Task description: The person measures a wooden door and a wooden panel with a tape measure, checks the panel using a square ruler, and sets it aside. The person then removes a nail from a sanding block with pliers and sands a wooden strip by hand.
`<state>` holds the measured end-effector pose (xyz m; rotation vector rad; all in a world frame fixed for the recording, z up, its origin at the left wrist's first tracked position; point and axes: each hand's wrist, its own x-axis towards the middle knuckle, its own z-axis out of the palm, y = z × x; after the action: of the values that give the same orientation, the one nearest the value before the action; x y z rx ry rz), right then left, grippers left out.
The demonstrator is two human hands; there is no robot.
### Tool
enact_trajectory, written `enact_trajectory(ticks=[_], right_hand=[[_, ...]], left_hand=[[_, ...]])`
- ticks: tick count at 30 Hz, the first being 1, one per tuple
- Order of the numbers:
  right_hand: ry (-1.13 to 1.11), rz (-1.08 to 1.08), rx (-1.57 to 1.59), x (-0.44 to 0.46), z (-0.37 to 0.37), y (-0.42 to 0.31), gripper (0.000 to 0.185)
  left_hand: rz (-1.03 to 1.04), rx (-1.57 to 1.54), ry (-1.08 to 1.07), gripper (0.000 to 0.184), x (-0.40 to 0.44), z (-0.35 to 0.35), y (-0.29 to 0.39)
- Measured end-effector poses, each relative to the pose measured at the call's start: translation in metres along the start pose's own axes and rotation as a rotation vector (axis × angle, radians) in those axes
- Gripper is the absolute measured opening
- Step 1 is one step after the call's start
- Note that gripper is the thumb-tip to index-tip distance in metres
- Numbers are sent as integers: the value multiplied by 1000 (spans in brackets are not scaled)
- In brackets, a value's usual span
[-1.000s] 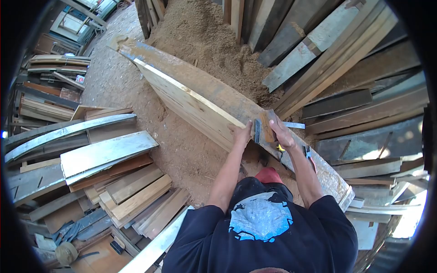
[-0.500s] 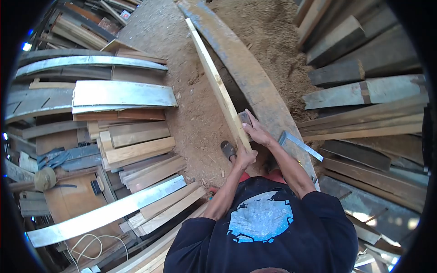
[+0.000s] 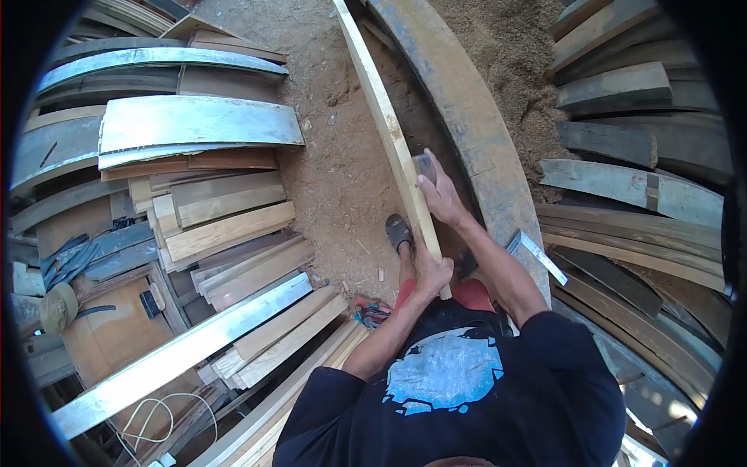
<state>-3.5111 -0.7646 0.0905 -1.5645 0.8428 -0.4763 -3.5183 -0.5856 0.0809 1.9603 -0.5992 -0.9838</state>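
A long, narrow wooden board (image 3: pixel 393 136) stretches away from me with its near end by my waist. Around that near end my left hand (image 3: pixel 433 271) is closed. My right hand (image 3: pixel 443 194) is closed on a small grey-brown block (image 3: pixel 424 166), held at the board's right side; part of the block is hidden by my fingers. Whether the block touches the board, I cannot tell. A metal try square (image 3: pixel 538 257) lies on the long workbench plank (image 3: pixel 475 132) to the right of my right forearm.
Stacked planks (image 3: pixel 229 229) and pale metal-like sheets (image 3: pixel 198 126) line the left side. More timber (image 3: pixel 615 87) is piled at the right. A sandalled foot (image 3: pixel 398 231) stands on the dirt floor (image 3: pixel 327 156). A pale cable (image 3: pixel 167 405) curls at the lower left.
The board's near end and my left hand have come closer to my body. My right hand with the block has shifted slightly forward along the board. The camera view has tilted and shifted.
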Motion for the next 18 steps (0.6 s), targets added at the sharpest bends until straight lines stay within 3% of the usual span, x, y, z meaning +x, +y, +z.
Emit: enact_trajectory(ticks=[8, 11, 14, 18], right_hand=[[-130, 78, 55, 8, 8, -4, 82], [-159, 35, -6, -11, 12, -5, 82], [-136, 32, -46, -16, 19, 9, 78], [-65, -53, -67, 68, 29, -11, 81]], left_hand=[[108, 98, -22, 99, 11, -14, -22], [-75, -82, -143, 96, 67, -36, 9], [91, -82, -76, 98, 74, -32, -5], [47, 55, -28, 105, 67, -42, 7]])
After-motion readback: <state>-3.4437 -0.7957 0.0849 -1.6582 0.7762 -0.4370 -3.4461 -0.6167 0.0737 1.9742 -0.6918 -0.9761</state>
